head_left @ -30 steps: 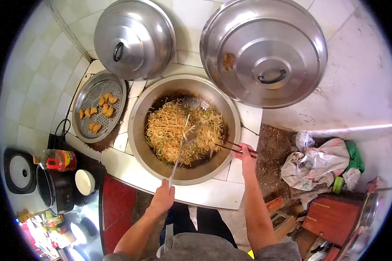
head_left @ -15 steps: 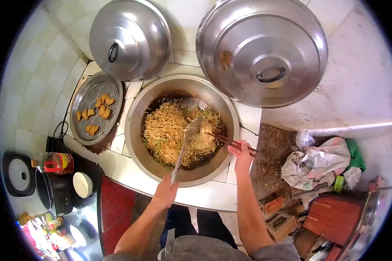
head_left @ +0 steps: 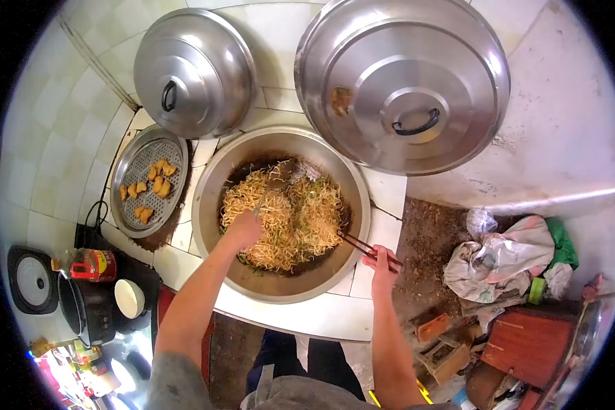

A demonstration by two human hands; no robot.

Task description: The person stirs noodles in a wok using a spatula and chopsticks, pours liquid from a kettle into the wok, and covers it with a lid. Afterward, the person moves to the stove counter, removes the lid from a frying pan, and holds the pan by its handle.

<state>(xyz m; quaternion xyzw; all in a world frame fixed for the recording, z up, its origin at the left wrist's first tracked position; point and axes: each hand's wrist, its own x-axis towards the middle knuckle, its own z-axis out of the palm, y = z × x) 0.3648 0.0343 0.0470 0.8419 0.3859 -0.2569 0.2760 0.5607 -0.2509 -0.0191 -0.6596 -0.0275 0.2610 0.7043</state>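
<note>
A large metal wok (head_left: 301, 290) set in the tiled stove holds a heap of noodles (head_left: 266, 225) with green bits mixed in. Over the left part of the heap, my left hand (head_left: 244, 231) is closed round the handle of a spatula (head_left: 260, 202); its blade sits among the noodles toward the far side, partly hidden. My right hand (head_left: 383, 266), by the wok's right rim, grips a pair of dark chopsticks (head_left: 362, 247). Their tips reach the right edge of the noodles.
Two big metal lids, a smaller one (head_left: 201, 75) and a larger one (head_left: 451, 75), lean against the wall behind. A perforated steamer tray (head_left: 133, 147) with several fried pieces lies left. A white bowl (head_left: 130, 298) and a rice cooker (head_left: 85, 311) stand at lower left.
My left hand has moved up and left over the wok, pushing the spatula farther into the noodles. My right hand and the chopsticks have shifted down toward the right rim.
</note>
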